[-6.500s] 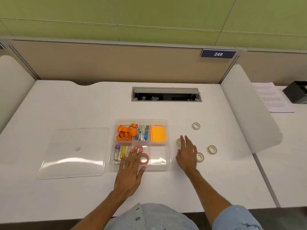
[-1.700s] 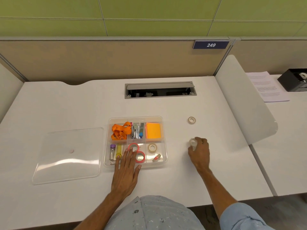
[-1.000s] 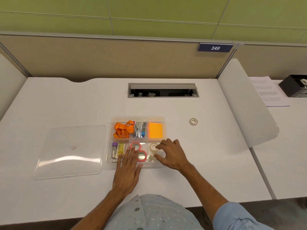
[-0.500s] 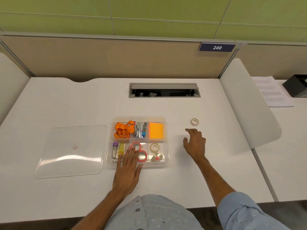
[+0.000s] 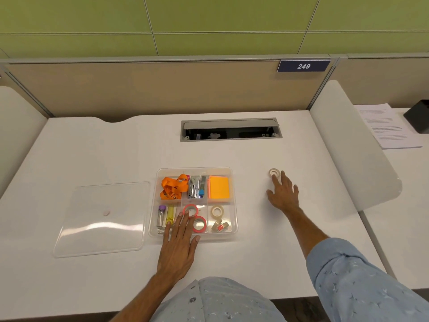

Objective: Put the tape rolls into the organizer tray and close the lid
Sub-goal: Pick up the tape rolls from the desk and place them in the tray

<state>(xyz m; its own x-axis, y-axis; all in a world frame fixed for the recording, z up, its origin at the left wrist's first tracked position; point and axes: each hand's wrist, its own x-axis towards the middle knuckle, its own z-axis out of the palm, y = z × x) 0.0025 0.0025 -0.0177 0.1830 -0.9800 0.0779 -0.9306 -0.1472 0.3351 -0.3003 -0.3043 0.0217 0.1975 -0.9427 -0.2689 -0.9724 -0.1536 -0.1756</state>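
Note:
A clear organizer tray (image 5: 234, 201) sits mid-desk. Its front compartments hold two pink tape rolls (image 5: 199, 224) and several beige tape rolls (image 5: 217, 211). One beige tape roll (image 5: 274, 172) lies alone on the desk to the tray's right. My right hand (image 5: 283, 194) is spread flat with its fingertips touching that roll's near edge, holding nothing. My left hand (image 5: 178, 246) rests flat on the tray's front edge, fingers reaching over the pink rolls. The clear lid (image 5: 102, 219) lies flat on the desk left of the tray.
The tray's back compartments hold an orange lanyard (image 5: 173, 188), a stapler (image 5: 196, 185) and orange sticky notes (image 5: 219, 187). A cable slot (image 5: 231, 129) opens at the desk's back. A white divider (image 5: 352, 145) stands to the right, with papers (image 5: 386, 126) beyond it.
My right hand dropped beige rolls into the tray's front right compartment, then moved right and away to the last roll on the desk. My left hand stayed on the tray.

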